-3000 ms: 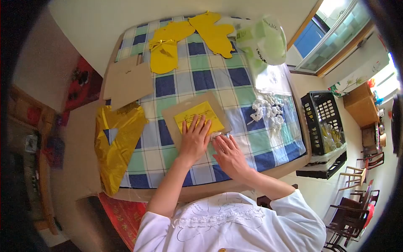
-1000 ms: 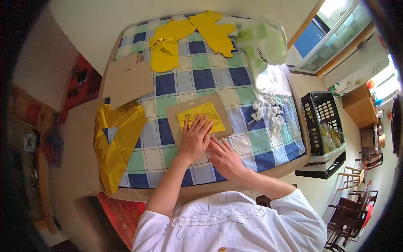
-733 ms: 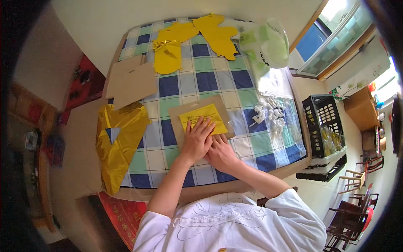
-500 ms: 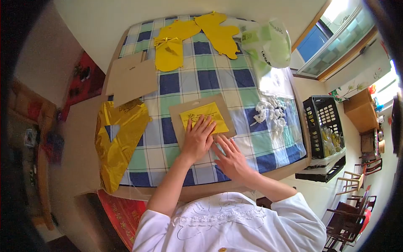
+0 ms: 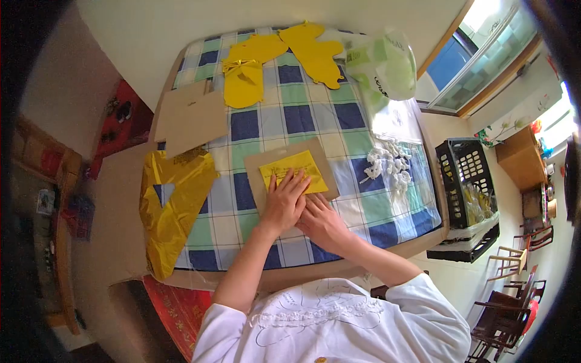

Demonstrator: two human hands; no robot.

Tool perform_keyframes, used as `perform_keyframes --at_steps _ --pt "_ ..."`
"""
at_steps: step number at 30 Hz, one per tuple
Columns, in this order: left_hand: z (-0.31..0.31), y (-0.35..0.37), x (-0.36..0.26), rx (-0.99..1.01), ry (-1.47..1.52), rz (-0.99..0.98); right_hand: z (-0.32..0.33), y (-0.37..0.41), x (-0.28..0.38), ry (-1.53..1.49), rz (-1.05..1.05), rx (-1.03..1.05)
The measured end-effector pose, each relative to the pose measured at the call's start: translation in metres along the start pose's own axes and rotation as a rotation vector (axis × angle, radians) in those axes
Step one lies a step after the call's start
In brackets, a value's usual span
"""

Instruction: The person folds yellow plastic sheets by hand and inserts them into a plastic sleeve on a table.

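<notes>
"How are our hands?"

"Our right hand (image 5: pixel 322 222) slants in, palm down, touching our left hand (image 5: pixel 285 202). We can't tell if it pinches anything. Our left lies flat, fingers a bit apart, on the yellow sheet (image 5: pixel 301 164)."

"Where's the sheet?"

"On the brown card (image 5: pixel 322 158), on our checked cloth (image 5: pixel 296 120). Farther off, we see yellow shapes (image 5: pixel 313 55)."

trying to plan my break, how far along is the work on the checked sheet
Looks done: the yellow piece lies flat on its cardboard. In hand: left hand on the yellow piece, right hand at the lower edge. Possibly remaining: white bundles and spare cardboard, both lying apart.
</notes>
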State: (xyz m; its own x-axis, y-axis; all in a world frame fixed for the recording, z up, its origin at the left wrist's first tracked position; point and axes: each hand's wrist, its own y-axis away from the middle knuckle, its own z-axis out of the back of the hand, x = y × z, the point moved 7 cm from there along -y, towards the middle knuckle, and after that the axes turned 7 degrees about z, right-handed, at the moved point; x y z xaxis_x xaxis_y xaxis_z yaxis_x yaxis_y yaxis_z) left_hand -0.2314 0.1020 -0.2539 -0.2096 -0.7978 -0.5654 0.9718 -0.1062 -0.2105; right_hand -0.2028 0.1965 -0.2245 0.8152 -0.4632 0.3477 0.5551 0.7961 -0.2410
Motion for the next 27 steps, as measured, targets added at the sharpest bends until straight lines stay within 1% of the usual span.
perform_keyframes --at_steps 1,4,7,10,13,16,17,19,22,25,27 --pt "0.0 0.0 0.0 -0.001 0.007 0.001 0.009 0.005 0.004 -0.007 0.024 -0.049" --pt "-0.001 0.002 -0.001 -0.015 0.012 -0.004 0.014 0.023 0.01 0.036 0.025 -0.065" --pt "-0.002 0.0 -0.002 -0.001 -0.035 -0.016 -0.006 0.024 0.007 0.077 0.042 -0.006" --pt "0.005 0.002 -0.009 -0.007 -0.068 -0.027 -0.022 0.01 -0.001 -0.005 0.042 0.057" --pt "0.005 0.001 -0.007 0.043 -0.056 -0.001 -0.025 0.003 -0.003 -0.02 -0.025 0.215" --pt "-0.007 0.0 0.003 0.044 -0.047 0.015 0.001 0.015 0.007 0.011 0.08 0.05" --pt "-0.008 0.001 0.002 0.03 -0.063 0.006 0.008 0.022 0.008 -0.026 0.079 0.036" --pt "-0.006 0.002 -0.002 0.007 -0.094 -0.013 0.023 0.034 0.009 -0.103 0.07 0.008" --pt "-0.009 0.003 -0.003 0.022 -0.147 -0.025 0.047 0.037 0.002 -0.245 0.014 0.051" --pt "-0.012 0.004 -0.006 0.042 -0.226 -0.064 0.049 0.026 -0.027 -0.201 -0.066 -0.127" --pt "-0.012 0.004 -0.007 0.064 -0.223 -0.079 0.04 0.012 -0.039 -0.137 -0.07 -0.168"
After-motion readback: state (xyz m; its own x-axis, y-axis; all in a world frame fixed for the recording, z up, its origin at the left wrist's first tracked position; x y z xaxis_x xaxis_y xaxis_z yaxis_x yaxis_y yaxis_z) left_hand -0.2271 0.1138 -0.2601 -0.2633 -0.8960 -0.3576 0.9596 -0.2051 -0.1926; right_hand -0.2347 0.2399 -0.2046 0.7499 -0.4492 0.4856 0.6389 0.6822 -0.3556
